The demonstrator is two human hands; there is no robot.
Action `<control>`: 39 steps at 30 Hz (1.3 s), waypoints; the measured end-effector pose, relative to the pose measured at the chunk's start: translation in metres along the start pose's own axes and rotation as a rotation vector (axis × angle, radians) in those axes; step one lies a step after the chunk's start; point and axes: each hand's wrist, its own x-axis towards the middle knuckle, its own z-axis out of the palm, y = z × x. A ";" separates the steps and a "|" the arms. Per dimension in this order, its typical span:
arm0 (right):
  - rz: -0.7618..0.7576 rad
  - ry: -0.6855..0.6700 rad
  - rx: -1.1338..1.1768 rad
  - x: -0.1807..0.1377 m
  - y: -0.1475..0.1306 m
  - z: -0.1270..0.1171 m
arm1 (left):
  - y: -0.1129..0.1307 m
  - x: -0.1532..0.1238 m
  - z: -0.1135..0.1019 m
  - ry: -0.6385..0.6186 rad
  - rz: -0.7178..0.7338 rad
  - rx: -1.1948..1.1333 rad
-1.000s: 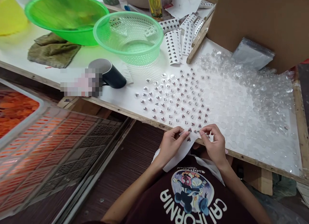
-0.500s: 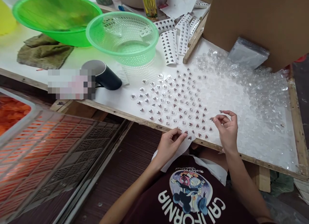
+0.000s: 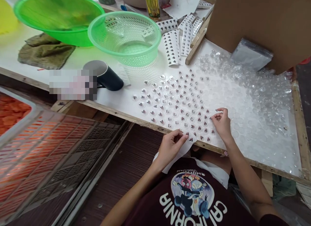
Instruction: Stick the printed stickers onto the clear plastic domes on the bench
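Note:
My left hand [image 3: 171, 146] pinches a white sticker sheet [image 3: 181, 153] at the near edge of the white board [image 3: 126, 102]. My right hand [image 3: 221, 122] rests over the board with thumb and forefinger pinched, seemingly on a tiny sticker too small to be sure of. Beneath and left of it lie several rows of clear glass domes with small dark pictures [image 3: 179, 102]. Plain clear domes [image 3: 252, 99] cover the board's right side.
Two green baskets [image 3: 125, 34] [image 3: 58, 15], a dark cup [image 3: 104, 75] on its side and a brown cloth [image 3: 46, 52] sit at the back left. More sticker strips [image 3: 173, 46], a cardboard box [image 3: 257, 21] and a grey packet [image 3: 251, 55] lie behind. An orange-lit crate [image 3: 48, 154] stands left.
My right hand left the sheet, moved up and right over the board, then came down among the domes. My left hand stays holding the sheet.

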 end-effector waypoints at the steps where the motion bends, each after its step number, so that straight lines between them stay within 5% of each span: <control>1: -0.034 0.004 -0.070 0.000 -0.001 0.002 | 0.000 0.000 0.000 -0.001 0.001 -0.001; 6: -0.197 0.085 -0.399 -0.004 -0.010 0.005 | 0.000 0.000 0.000 0.005 -0.004 -0.011; 9: -0.219 0.146 -0.392 -0.007 -0.012 -0.005 | 0.000 0.000 -0.001 0.010 -0.007 -0.021; 12: -0.156 0.116 -0.204 -0.012 -0.010 -0.017 | 0.000 0.000 -0.001 0.002 -0.002 -0.028; 15: -0.006 -0.056 -0.015 -0.017 -0.005 -0.023 | 0.000 0.001 -0.001 0.004 0.000 -0.007; 21: 0.116 -0.120 -0.019 -0.020 -0.002 -0.020 | 0.003 0.000 -0.001 -0.001 0.000 -0.010; 27: 0.010 -0.134 -0.201 -0.023 0.001 -0.009 | 0.001 0.000 -0.001 0.008 -0.005 -0.019; 32: -0.097 -0.014 -0.399 -0.025 -0.009 -0.011 | 0.004 0.001 -0.001 0.048 -0.015 -0.045; 35: -0.157 0.013 -0.282 -0.038 -0.028 -0.012 | 0.008 0.001 0.001 0.086 -0.011 -0.068; 39: -0.155 -0.230 0.036 -0.075 -0.057 0.000 | 0.010 0.000 0.005 0.129 -0.018 -0.107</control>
